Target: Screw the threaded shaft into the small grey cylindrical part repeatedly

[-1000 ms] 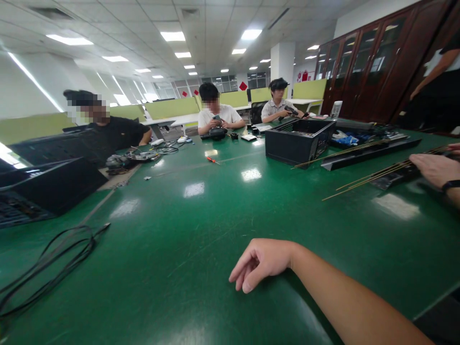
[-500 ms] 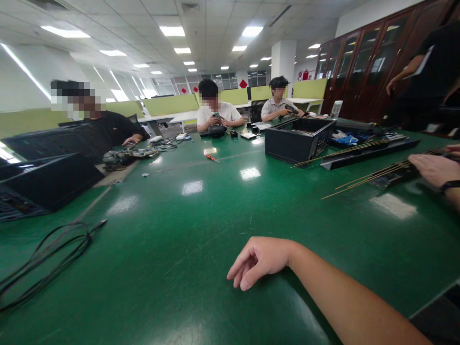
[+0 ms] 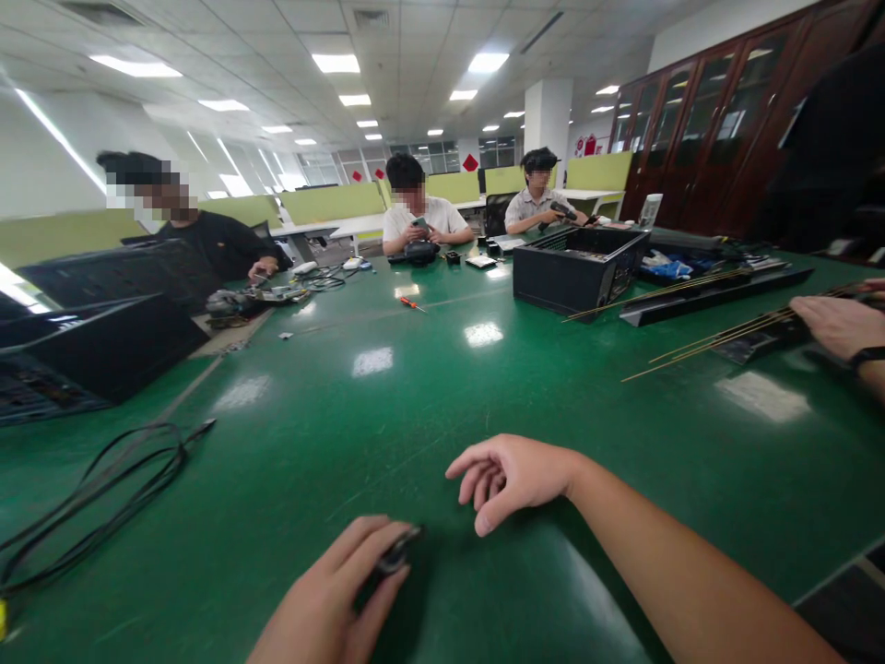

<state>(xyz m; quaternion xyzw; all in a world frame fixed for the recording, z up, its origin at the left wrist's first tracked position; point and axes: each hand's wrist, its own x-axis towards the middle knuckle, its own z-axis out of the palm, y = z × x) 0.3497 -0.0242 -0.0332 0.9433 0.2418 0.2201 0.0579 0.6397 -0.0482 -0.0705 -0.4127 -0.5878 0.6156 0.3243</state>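
Note:
Low in the view, my left hand (image 3: 338,581) is closed around a small dark object (image 3: 395,556), pinched between thumb and fingers. Blur and the fingers covering it keep me from making out its kind. To the right, my right hand (image 3: 508,484) rests over the green table (image 3: 290,480) with its fingers loosely curled and apart, the thumb separate. Nothing is in it. A gap of bare table lies between the two hands.
A looped black cable (image 3: 148,480) lies at left, near a dark computer case (image 3: 131,355). An orange screwdriver (image 3: 410,302) and another black case (image 3: 563,281) are farther back. Another person's hand (image 3: 833,325) touches thin rods (image 3: 712,343) at right. Several people sit around the table.
My left hand has come into view from below, holding the small dark object. My right hand has shifted slightly up and right, and its fingers have spread a little.

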